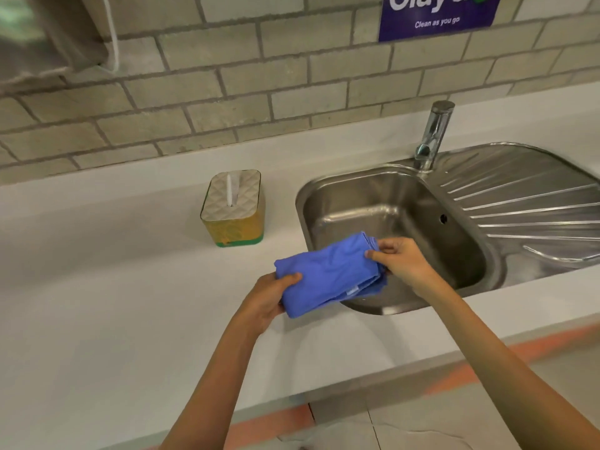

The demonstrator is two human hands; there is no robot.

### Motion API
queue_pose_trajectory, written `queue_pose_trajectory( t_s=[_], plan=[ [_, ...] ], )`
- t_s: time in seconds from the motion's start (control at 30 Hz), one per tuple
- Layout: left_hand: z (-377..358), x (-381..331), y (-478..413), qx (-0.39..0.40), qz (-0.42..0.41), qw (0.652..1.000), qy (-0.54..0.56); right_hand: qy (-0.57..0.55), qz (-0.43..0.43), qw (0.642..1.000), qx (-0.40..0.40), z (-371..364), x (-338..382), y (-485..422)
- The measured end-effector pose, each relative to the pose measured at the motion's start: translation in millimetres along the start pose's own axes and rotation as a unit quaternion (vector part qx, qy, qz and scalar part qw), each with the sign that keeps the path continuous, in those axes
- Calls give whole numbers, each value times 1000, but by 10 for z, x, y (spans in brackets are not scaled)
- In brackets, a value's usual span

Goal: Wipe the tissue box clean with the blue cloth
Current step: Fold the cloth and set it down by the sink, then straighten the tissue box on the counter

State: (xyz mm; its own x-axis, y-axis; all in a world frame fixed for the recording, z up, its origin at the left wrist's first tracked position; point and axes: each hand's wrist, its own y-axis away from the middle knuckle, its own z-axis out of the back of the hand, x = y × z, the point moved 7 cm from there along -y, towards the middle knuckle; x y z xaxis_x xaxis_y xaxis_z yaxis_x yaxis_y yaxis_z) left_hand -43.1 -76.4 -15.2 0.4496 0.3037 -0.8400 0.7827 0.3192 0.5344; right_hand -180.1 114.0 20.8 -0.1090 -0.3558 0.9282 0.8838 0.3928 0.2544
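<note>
The tissue box stands upright on the white counter, left of the sink; it has a quilted beige top with a tissue in the slot, and yellow and green sides. A folded blue cloth is held in the air over the counter and the sink's near left rim, a short way in front of the box. My left hand grips the cloth's near left end. My right hand pinches its far right end.
A steel sink with a ribbed drainboard lies to the right, and a chrome tap stands behind it. A brick wall with a blue sign runs along the back. The counter's front edge drops to the floor.
</note>
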Motion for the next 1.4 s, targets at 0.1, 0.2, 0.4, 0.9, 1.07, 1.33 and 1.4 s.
queue_pose_trajectory(
  t_s=[0.1, 0.2, 0.4, 0.9, 1.07, 1.33, 1.4],
  plan=[
    [-271, 198, 19, 42, 10, 999, -2, 11, -61, 998, -2, 347, -358, 134],
    [-518, 405, 67, 40, 18, 999, -9, 22, -102, 994, -9, 607, -680, 263],
    [-744, 670, 156, -41, 17, 994, -99, 66, -104, 992, -26, 847, -1025, 391],
    [-694, 626, 308, -198, -97, 900, -376, 256, 5, 964, -66, 848, -952, 447],
    [-471, 425, 265, -203, -107, 934, -275, 192, 5, 977, -93, 743, -641, 241],
    [115, -101, 79, -207, -92, 968, -110, 33, 14, 999, -13, -14, -18, -266],
    [317, -225, 38, -213, -91, 970, -72, 4, 22, 1000, 16, -243, 170, -380]
  ],
)
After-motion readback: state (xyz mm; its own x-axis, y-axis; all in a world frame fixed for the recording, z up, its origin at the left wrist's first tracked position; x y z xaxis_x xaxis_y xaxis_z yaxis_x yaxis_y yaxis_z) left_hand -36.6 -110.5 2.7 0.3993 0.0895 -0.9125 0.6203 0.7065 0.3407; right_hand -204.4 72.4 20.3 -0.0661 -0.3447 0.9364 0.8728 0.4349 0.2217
